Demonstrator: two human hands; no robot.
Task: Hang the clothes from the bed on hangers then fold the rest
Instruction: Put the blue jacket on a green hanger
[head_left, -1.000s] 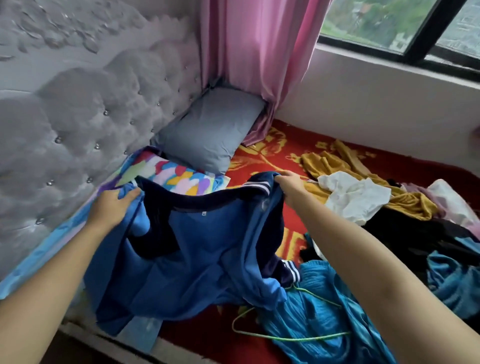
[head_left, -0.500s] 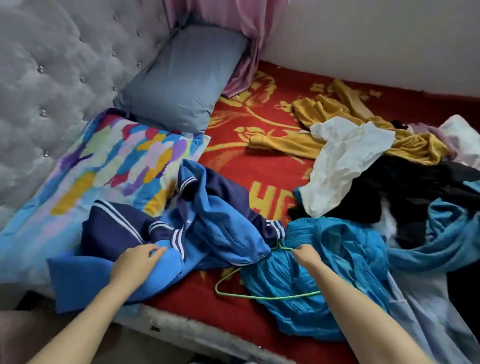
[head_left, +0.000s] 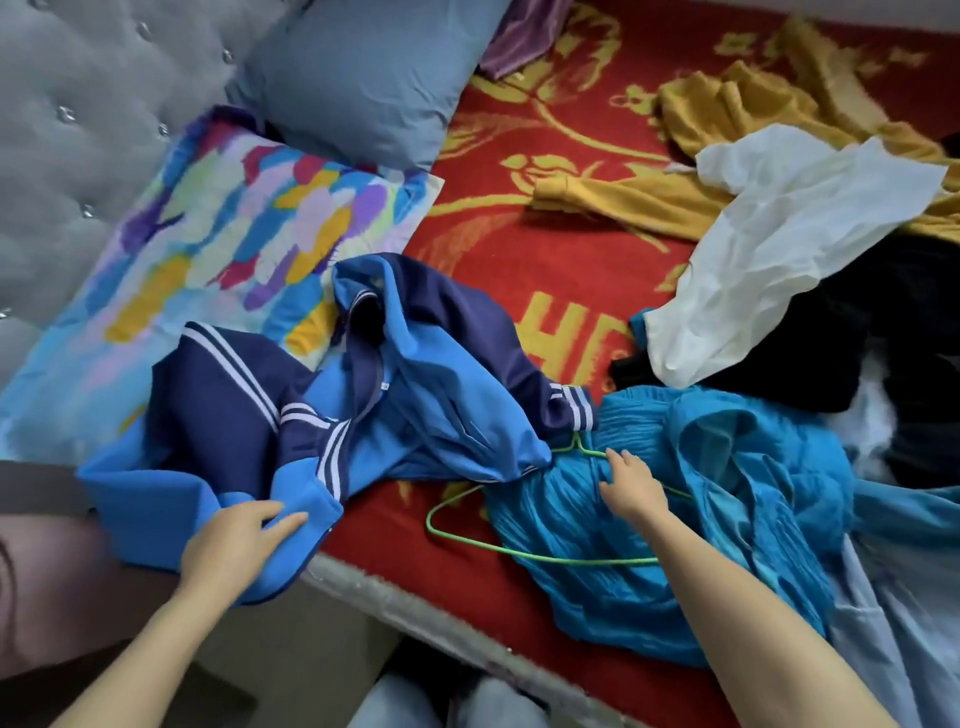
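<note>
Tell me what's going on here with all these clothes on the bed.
A person is sorting laundry on the bed. The left hand rests on a blue jacket at the bed's edge. The right hand lies open on a teal garment, right by a green hanger that lies flat, partly under that garment. A yellow top, a white cloth and black clothes lie piled further right.

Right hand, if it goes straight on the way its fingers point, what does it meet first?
Probably the hanger neck, just past the right hand; then the jacket cuff.
</note>
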